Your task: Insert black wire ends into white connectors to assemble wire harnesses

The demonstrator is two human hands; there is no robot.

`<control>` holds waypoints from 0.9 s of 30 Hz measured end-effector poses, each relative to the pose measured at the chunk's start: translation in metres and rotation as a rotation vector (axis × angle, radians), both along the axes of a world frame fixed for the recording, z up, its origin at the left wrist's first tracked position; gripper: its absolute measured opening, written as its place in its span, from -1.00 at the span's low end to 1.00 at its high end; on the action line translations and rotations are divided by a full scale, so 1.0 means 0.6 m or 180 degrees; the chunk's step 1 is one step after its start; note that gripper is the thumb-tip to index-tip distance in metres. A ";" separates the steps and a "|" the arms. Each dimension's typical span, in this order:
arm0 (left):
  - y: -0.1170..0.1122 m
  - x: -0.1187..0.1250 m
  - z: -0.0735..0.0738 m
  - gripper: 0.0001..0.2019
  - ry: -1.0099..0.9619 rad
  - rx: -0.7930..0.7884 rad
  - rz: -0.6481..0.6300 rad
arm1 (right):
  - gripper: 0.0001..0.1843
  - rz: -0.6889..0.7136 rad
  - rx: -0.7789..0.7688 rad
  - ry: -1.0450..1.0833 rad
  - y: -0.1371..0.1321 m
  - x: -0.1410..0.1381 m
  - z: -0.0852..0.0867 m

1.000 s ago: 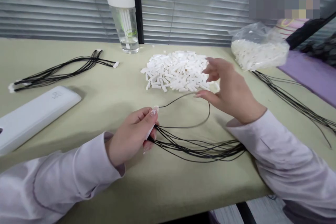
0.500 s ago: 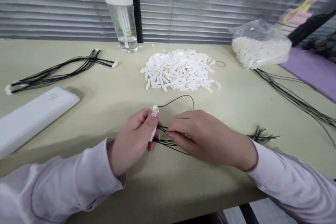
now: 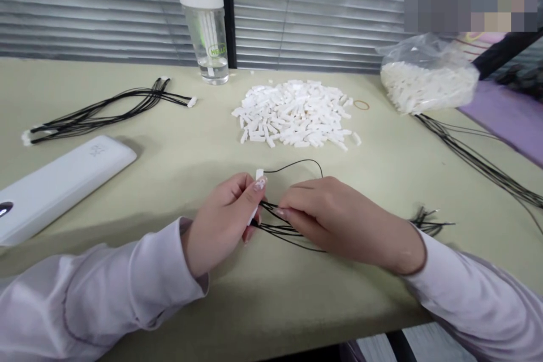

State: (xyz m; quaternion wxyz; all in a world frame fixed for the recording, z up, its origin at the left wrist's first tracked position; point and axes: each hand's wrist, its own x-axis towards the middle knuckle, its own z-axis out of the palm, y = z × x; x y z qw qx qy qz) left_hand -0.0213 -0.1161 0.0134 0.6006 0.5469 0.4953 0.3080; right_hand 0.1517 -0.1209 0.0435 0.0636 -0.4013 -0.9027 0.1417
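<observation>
My left hand [image 3: 227, 218] is closed on a small white connector [image 3: 258, 174], thumb and fingers pinching it at the near middle of the table. A bundle of thin black wires [image 3: 288, 230] runs from that hand to the right under my right hand [image 3: 339, 220]. My right hand's fingers are pinched on the wires just beside the left fingertips. One wire loops up and back [image 3: 305, 163] from the connector. The wires' free ends [image 3: 428, 220] fan out behind my right wrist. A heap of white connectors [image 3: 297, 113] lies just beyond both hands.
A clear bottle with a white lid [image 3: 207, 28] stands at the back. Finished black wire sets [image 3: 102, 113] lie at the left, above a long white device [image 3: 63, 181]. A plastic bag of white parts [image 3: 424, 76], more black wires [image 3: 479, 164] and a rubber band [image 3: 361, 104] are at the right.
My right hand came down from near the connector heap to the wire bundle beside my left hand and pinched it. The left hand stayed put. The view shifted slightly.
</observation>
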 end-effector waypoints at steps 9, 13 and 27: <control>0.001 -0.001 -0.001 -0.64 -0.0039 -0.0044 -0.0068 | -0.73 -0.0092 0.0473 -0.0169 -0.005 -0.009 -0.014; 0.000 -0.001 -0.001 -0.64 -0.0029 -0.0022 -0.0092 | -0.72 -0.0086 0.0762 -0.0244 -0.009 -0.016 -0.013; 0.001 0.004 0.001 -0.64 -0.0307 -0.0311 0.0118 | -0.70 -0.2311 0.1994 0.2152 0.020 0.101 0.075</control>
